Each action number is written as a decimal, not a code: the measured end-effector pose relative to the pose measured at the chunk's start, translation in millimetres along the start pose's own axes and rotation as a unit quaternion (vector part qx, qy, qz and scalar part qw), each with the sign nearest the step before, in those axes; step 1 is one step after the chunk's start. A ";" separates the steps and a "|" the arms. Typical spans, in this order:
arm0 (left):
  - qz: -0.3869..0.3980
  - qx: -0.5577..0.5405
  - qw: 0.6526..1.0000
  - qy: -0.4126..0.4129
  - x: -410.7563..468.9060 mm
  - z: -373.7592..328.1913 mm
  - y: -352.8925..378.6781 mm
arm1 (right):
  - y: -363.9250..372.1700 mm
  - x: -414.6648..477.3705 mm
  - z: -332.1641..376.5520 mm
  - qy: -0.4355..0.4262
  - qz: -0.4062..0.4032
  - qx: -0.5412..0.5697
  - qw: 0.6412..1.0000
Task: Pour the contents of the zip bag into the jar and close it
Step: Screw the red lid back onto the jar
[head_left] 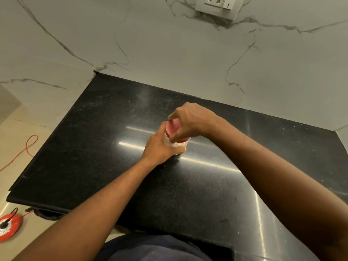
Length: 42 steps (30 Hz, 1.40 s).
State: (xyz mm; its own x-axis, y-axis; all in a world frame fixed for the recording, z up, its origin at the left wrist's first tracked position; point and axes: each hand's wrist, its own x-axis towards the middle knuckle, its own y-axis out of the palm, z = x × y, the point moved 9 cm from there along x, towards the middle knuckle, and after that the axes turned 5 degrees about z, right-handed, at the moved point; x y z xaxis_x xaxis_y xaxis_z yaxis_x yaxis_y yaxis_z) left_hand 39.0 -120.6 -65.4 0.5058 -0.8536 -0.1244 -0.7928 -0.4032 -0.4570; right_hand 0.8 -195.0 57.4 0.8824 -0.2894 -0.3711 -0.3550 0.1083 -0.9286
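A small clear jar (170, 143) with pale contents stands upright on the black counter (105, 140), near its middle. My left hand (161, 147) wraps around the jar's body from the left. My right hand (190, 122) comes over from the right and its fingers grip the red lid (173, 128) sitting on top of the jar. Most of the jar is hidden by my two hands. No zip bag is in view.
A marble-patterned wall (169, 49) rises behind the counter, with a socket and switch plate (218, 5) at the top. On the floor at left lie an orange cable (28, 147) and a red extension reel (9, 224).
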 end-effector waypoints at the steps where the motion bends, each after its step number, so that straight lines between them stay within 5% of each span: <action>1: -0.001 -0.002 1.000 0.004 -0.2 -0.9 -0.4 | -3.2 0.7 -4.0 0.032 -0.020 -0.006 0.999; 5: -0.004 -0.010 1.000 -0.005 -0.8 1.6 -1.4 | -7.0 -2.4 -14.6 0.098 -0.075 -0.087 0.989; 9: -0.004 0.010 1.000 -0.003 -0.6 0.9 -1.4 | 11.7 -7.6 2.1 -0.062 0.038 0.038 0.997; 11: -0.004 0.005 1.000 -0.004 -0.5 1.5 -1.6 | 15.3 -12.1 6.2 -0.080 0.053 0.006 0.995; 18: 0.005 0.015 1.000 0.003 2.8 -2.8 -1.6 | 1.7 -6.4 -1.2 0.094 -0.045 -0.147 0.984; 23: 0.005 0.030 0.999 -0.015 2.2 4.5 -0.6 | 18.5 -9.1 11.2 -0.068 0.051 -0.048 0.995; 25: 0.008 0.017 1.000 -0.023 3.2 6.6 1.0 | 10.7 -8.7 11.3 -0.084 0.011 -0.051 0.995; 35: 0.006 0.031 0.999 -0.008 3.5 -1.1 0.5 | 13.1 2.5 -19.6 0.131 -0.072 -0.055 0.987; 37: 0.011 0.035 0.999 -0.003 3.2 -0.7 0.9 | 16.6 0.9 -15.2 0.081 -0.064 -0.055 0.993; 40: 0.008 0.032 0.999 -0.004 3.0 1.9 0.4 | 30.0 -3.2 -1.5 -0.062 0.050 0.004 0.997; 42: 0.008 0.020 1.000 -0.005 2.9 1.9 0.2 | 23.6 -5.8 -1.3 -0.075 0.024 -0.015 0.997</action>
State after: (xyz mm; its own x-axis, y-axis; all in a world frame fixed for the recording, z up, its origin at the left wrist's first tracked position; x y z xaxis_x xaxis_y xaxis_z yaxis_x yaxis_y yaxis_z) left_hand 41.0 -122.5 -67.6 0.4971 -0.8563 -0.1398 -0.7864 -0.3766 -0.4896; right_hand -13.1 -192.0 37.7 0.8991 -0.1391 -0.4150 -0.4060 0.0891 -0.9095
